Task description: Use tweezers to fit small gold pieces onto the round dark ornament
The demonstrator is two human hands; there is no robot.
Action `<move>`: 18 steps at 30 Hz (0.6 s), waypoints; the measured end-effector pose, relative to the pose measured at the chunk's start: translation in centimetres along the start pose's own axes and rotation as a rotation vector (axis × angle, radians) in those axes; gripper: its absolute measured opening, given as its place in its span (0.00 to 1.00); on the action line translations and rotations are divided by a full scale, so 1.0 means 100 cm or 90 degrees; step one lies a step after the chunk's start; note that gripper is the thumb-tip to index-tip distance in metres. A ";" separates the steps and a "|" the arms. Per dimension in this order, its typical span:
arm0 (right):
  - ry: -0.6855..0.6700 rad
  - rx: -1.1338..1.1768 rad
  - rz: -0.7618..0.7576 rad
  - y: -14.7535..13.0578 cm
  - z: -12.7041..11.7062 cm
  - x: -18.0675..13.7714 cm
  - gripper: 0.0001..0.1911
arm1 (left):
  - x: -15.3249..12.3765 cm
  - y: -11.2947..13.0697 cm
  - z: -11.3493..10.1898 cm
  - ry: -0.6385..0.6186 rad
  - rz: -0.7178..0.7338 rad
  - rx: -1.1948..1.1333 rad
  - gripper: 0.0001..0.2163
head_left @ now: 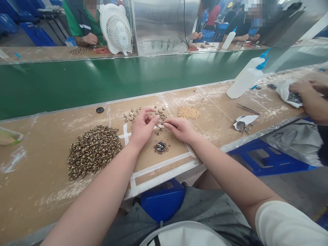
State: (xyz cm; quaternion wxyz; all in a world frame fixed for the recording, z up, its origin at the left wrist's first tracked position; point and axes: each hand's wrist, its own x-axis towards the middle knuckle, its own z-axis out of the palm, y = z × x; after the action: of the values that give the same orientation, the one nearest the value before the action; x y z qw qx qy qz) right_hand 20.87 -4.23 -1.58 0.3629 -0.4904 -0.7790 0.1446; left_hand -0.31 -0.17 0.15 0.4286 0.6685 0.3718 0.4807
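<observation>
My left hand (144,125) is closed, its thumb and fingertips pinching a small metal part that is mostly hidden. Facing it, my right hand (180,128) grips a thin metal tool that looks like tweezers (161,122), its tip meeting the left fingertips. Around and behind the hands lie loose small metal pieces (131,115). Below them stands a small round black dish (160,147) with liquid, on a wet patch. A heap of tiny tan beads (189,112) is spread beyond my right hand. Left of my left forearm is a large pile of small dark-and-gold parts (94,150).
A black disc (100,110) lies near the far edge. White squeeze bottles (244,80) with blue tips, another pair of tweezers (248,109) and a white scrap (246,121) are at right. A co-worker's hand (306,90) is at a white bag (288,92). A green belt (77,82) runs behind.
</observation>
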 end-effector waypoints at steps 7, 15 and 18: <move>0.006 -0.002 -0.008 -0.002 -0.001 -0.001 0.20 | 0.001 -0.002 -0.001 0.019 0.011 -0.032 0.11; 0.001 0.016 -0.001 -0.004 -0.004 -0.001 0.19 | 0.005 -0.007 -0.007 0.105 -0.003 -0.055 0.08; -0.002 0.020 0.007 -0.004 -0.005 -0.001 0.20 | 0.009 -0.013 -0.009 0.136 -0.040 -0.095 0.07</move>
State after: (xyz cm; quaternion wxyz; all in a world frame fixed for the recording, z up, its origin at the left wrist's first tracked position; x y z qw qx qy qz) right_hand 21.00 -4.62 -0.99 0.3689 -0.4884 -0.7745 0.1594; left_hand -1.07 1.32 -0.63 0.4498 0.5681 0.3994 0.5616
